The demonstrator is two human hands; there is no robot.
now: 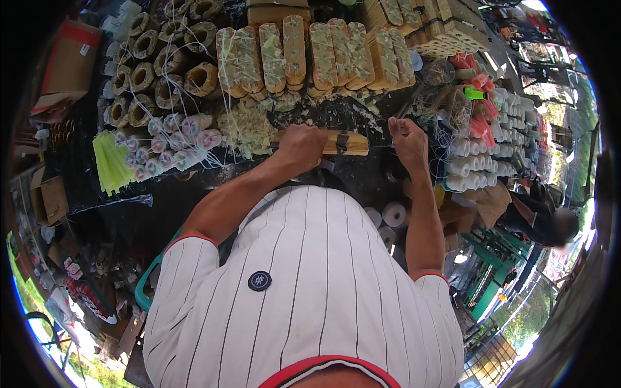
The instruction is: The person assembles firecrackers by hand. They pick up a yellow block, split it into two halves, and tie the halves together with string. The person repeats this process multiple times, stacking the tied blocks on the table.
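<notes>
A pale wooden block (358, 144) with a dark band around its middle lies at the table's near edge in front of me. My left hand (303, 147) is closed in a fist over the block's left part; whatever its fingers grip is hidden. Off the block's right end, my right hand (409, 137) is raised with its fingers curled and pinched together. Anything in that pinch is too small to make out. Just beyond the block, dark scraps and shavings (310, 115) cover the work surface. A heap of pale greenish shavings (249, 129) sits left of my left hand.
Several oblong wooden blocks (294, 55) stand in a row at the back. Hollow brown tubes (200, 79), wrapped rolls (191, 132) and yellow-green strips (110, 161) fill the left side. White thread spools (460, 165) crowd the right. A person (540, 216) is farther right.
</notes>
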